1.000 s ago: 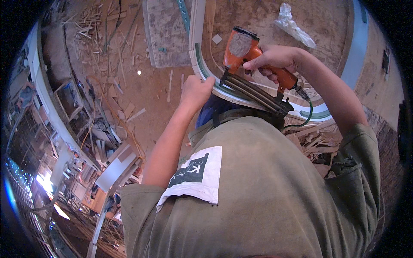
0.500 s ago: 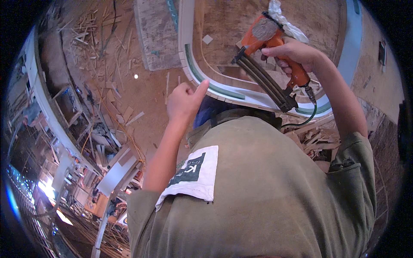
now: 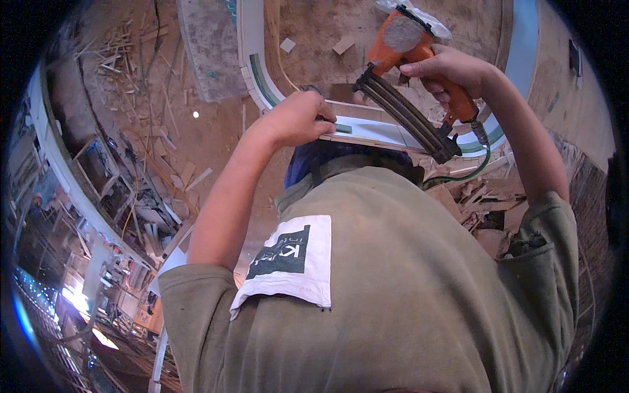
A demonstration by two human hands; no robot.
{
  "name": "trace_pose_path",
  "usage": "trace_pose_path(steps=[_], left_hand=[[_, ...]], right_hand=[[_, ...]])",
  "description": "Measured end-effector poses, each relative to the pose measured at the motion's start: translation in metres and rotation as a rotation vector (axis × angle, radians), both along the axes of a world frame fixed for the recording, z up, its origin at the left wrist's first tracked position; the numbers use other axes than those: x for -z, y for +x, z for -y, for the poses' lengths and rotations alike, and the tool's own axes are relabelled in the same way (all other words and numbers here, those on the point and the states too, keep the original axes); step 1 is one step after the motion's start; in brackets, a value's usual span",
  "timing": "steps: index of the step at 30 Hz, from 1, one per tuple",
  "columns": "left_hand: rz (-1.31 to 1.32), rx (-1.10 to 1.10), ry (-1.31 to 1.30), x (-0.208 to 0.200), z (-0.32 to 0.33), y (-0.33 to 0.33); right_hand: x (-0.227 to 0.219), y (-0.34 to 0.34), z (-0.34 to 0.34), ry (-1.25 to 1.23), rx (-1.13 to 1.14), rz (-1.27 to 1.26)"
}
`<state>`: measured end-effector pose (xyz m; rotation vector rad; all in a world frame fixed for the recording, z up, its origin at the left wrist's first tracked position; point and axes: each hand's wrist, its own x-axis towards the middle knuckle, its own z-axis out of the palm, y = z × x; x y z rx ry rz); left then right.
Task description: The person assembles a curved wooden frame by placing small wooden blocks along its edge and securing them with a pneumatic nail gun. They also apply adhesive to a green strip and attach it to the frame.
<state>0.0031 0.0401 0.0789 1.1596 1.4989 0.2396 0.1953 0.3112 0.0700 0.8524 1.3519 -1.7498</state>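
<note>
My right hand [image 3: 452,75] is wrapped round the handle of an orange nail gun [image 3: 400,39]. The gun's long dark magazine [image 3: 406,114] slants down toward me, over the white channel of a curved frame [image 3: 380,131]. A green air hose [image 3: 462,175] runs from the handle's base. My left hand [image 3: 298,119] is at the frame's near left bend, its fingers curled closed over the edge. A green strip [image 3: 343,128] in the channel shows beside the thumb, and the hand covers part of it. What the fingers hold, if anything, is hidden.
Wood scraps [image 3: 116,56] litter the brown floor on the left, and more offcuts [image 3: 481,206] lie at my right side. Two small pale pieces, one a square chip [image 3: 287,44], rest inside the frame. A long curved panel [image 3: 62,177] stands at far left.
My left hand has gone from a raised thumb beside the frame to curled fingers over its edge. The frame appears shifted left in view; the nail gun stays in my right hand.
</note>
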Motion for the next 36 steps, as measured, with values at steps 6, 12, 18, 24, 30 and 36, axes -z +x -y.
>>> trace_pose_path(steps=[6, 12, 18, 24, 30, 36], left_hand=[[-0.022, 0.036, -0.120, -0.002, -0.012, 0.004], [-0.029, 0.093, -0.145, 0.005, -0.014, 0.006], [-0.029, 0.101, -0.129, 0.006, -0.012, 0.002], [0.036, 0.162, -0.014, 0.013, -0.006, -0.006], [0.021, 0.180, -0.081, 0.013, -0.009, -0.005], [0.012, 0.164, -0.046, 0.008, -0.009, -0.006]], right_hand=[[0.007, 0.000, 0.005, -0.051, -0.022, -0.025], [0.006, -0.003, 0.006, -0.062, -0.079, -0.026], [0.006, -0.011, 0.011, -0.177, -0.122, 0.040], [0.016, -0.014, 0.020, -0.142, -0.154, 0.053], [0.018, -0.021, 0.023, -0.211, -0.177, 0.078], [0.025, -0.024, 0.026, -0.192, -0.226, 0.130]])
